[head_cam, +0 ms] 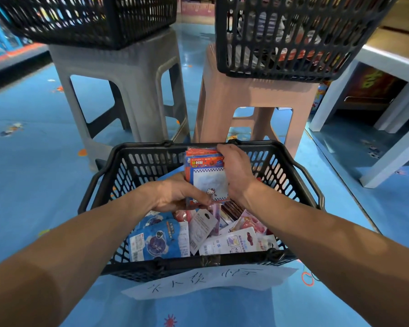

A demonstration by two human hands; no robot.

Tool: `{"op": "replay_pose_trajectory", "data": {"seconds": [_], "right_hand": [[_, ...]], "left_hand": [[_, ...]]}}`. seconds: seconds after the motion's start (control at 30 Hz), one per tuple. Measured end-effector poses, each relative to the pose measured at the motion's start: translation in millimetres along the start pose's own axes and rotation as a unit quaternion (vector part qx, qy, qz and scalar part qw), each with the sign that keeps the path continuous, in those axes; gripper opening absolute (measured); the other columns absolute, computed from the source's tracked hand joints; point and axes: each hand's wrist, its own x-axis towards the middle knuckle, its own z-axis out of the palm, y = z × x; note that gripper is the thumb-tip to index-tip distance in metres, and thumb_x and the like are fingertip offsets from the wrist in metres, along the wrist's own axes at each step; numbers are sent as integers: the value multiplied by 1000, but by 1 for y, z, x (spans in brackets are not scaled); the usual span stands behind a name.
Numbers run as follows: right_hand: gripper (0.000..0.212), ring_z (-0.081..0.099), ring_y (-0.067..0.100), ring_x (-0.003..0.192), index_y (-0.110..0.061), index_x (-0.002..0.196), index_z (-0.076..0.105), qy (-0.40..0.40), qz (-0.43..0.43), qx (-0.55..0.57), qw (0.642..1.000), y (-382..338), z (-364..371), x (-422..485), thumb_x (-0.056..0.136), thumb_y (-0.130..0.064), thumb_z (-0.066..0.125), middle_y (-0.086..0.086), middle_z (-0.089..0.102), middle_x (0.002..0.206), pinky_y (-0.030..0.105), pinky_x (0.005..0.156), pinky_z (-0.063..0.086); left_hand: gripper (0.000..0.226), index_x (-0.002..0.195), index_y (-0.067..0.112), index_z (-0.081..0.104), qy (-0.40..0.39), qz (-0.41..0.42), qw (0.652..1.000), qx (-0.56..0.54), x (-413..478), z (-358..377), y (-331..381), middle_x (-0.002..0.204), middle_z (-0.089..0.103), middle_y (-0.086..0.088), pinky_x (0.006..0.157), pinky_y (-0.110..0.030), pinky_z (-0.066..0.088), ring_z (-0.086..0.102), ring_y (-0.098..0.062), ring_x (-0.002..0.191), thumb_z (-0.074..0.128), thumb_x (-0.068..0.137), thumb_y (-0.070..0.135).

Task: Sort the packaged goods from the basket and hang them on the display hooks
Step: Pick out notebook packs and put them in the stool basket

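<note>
Packets of sticky notes stand stacked near the far edge of the basket. Left grip pinches the stack's bottom, right grip clasps its top, likely squaring matching packs for hanging.

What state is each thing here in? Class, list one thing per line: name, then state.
floor basket: on the floor, holds loose packages
stack of sticky-note packs: held upright over those packages
left hand: grips the stack's lower edge
right hand: grips the stack's top and right side
paper label: hangs from the near rim
grey stool: upright, bears the left basket
pink stool: upright, bears the right basket
</note>
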Motion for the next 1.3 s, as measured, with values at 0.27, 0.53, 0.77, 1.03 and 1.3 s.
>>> {"op": "replay_pose_trajectory", "data": {"seconds": [0.27,0.53,0.77,1.03,1.3], "right_hand": [[17,67,34,84,-9,95,65,-56,27,38,997,-3,-2,5,105,-13,51,22,67,97,58,93,55],[56,67,39,97,10,119,58,-191,-8,-34,981,2,5,23,63,1,60,29,65,104,43,83,56],[53,71,19,87,-1,114,63,-162,-6,-124,979,-21,32,23,62,6,57,10,73,98,28,65,56],[67,64,27,109,-17,121,46,-149,93,-119,977,-159,58,-39,63,12,65,13,66,113,34,83,55],[86,66,28,108,-11,139,41,-159,166,-100,968,-321,79,-114,59,14,59,22,65,123,32,75,53]], "left_hand": [[52,119,9,70,82,17,996,6,9,-1,-2,110,77,-13,102,-53,54,73,-33,106,79,73,-12],[33,98,15,72,66,45,995,-56,10,-19,9,89,70,-10,54,-23,44,64,-20,71,69,67,2],[50,105,9,69,96,31,992,-74,-3,-36,42,89,72,-13,46,-23,49,67,-20,64,59,56,1],[51,116,24,72,70,-60,995,36,-100,-33,162,117,74,-12,86,-43,56,69,-38,109,84,70,7],[64,118,24,66,10,-134,990,41,-208,2,311,104,69,0,77,-33,47,59,-25,101,75,55,14]]}}
